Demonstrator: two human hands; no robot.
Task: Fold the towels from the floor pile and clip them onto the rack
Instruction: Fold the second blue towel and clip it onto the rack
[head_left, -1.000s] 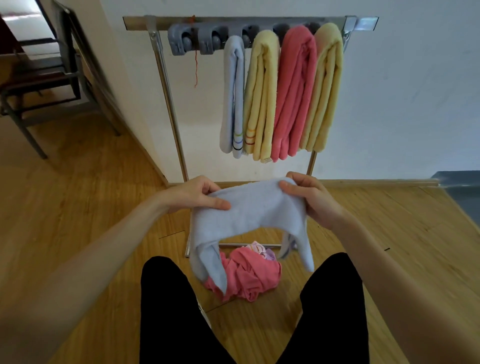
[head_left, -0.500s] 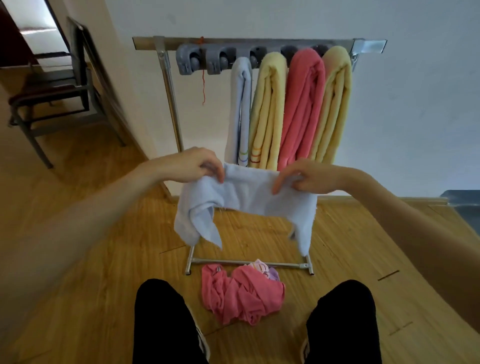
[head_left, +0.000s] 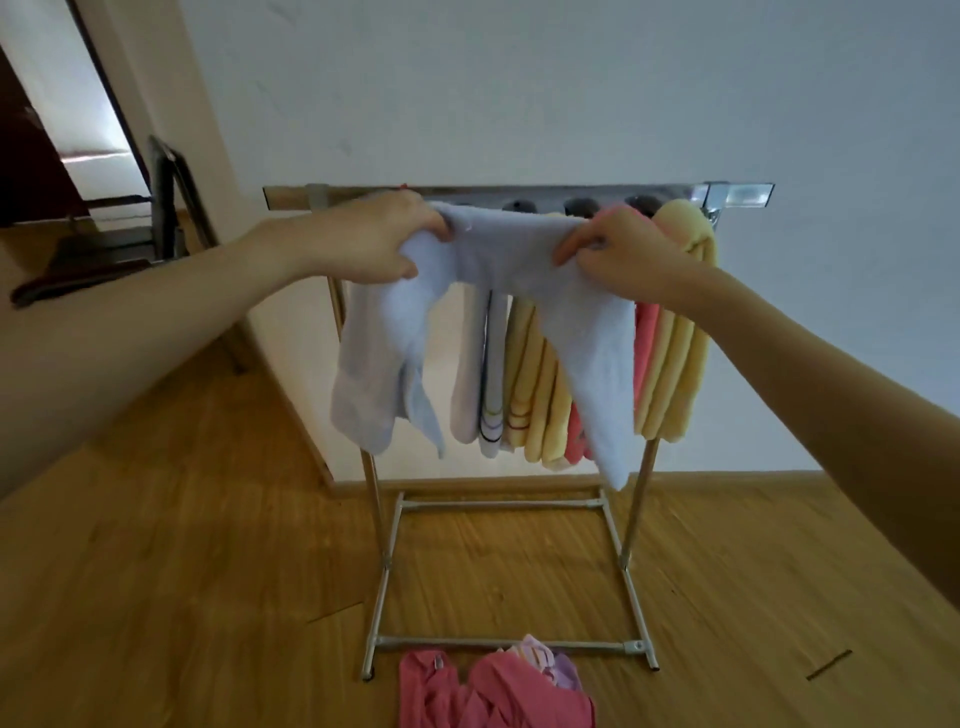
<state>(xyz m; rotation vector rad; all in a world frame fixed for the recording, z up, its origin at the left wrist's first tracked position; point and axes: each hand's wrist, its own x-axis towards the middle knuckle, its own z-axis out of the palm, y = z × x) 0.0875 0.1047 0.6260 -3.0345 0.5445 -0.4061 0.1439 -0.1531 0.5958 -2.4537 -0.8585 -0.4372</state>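
Observation:
I hold a pale blue towel (head_left: 498, 260) stretched between both hands, just in front of the rack's top bar (head_left: 519, 190). My left hand (head_left: 374, 236) grips its left part and my right hand (head_left: 618, 249) grips its right part; both ends droop down. Behind it, folded towels hang clipped on the metal rack: a white striped one (head_left: 491, 384), a yellow one (head_left: 535, 395), a pink one (head_left: 645, 343) and another yellow one (head_left: 680, 332). The floor pile (head_left: 493, 691) of pink and lilac towels lies at the rack's foot. The clips are mostly hidden by the towel.
The rack stands against a white wall on a wooden floor (head_left: 208, 571), its base frame (head_left: 506, 647) just beyond the pile. A dark chair (head_left: 130, 228) stands at the left near a doorway.
Both hands have raised the blue towel from waist height up to the rack's top bar. The view has tilted up, so the pile sits at the bottom edge.

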